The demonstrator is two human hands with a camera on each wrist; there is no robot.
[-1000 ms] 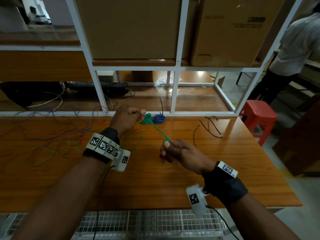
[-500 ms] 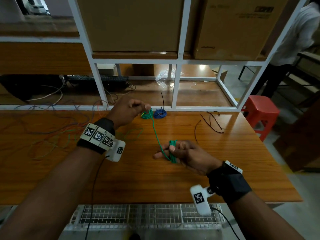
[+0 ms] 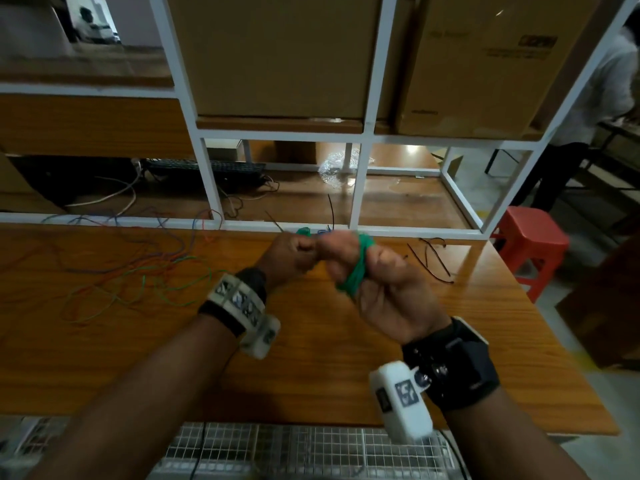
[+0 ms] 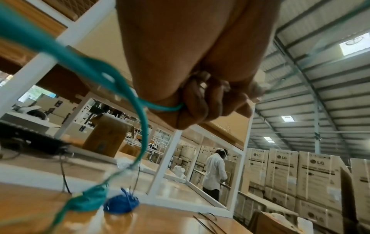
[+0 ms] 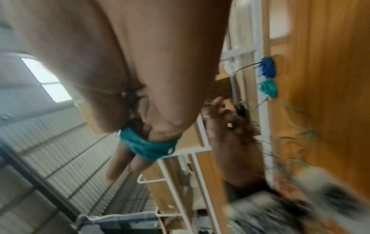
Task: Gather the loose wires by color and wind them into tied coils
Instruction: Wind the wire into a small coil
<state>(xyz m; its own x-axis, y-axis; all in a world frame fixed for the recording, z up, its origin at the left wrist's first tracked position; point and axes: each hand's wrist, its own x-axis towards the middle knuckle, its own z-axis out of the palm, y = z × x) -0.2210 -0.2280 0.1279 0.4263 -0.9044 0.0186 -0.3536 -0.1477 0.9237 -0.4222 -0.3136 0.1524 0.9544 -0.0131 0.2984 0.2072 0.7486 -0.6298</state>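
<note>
A green wire (image 3: 358, 268) is wound in several turns around the fingers of my right hand (image 3: 349, 271), which holds the bundle raised above the table. The right wrist view shows that green band (image 5: 148, 147) around the fingers. My left hand (image 3: 308, 247) is a fist right beside it and pinches the free end of the green wire (image 4: 160, 107). Behind the hands, a wound green coil (image 4: 90, 201) and a blue coil (image 4: 121, 204) lie on the table by the white frame, mostly hidden in the head view.
Loose blue, red and green wires (image 3: 138, 271) sprawl over the left of the wooden table (image 3: 311, 375). Black wires (image 3: 433, 258) lie at the right. A white shelf frame (image 3: 356, 188) stands along the back edge. A red stool (image 3: 533, 244) and a person are at far right.
My right hand has risen and swung up to the left hand. The stretch of green wire between them is gone, and the bundle on the right fingers is thicker.
</note>
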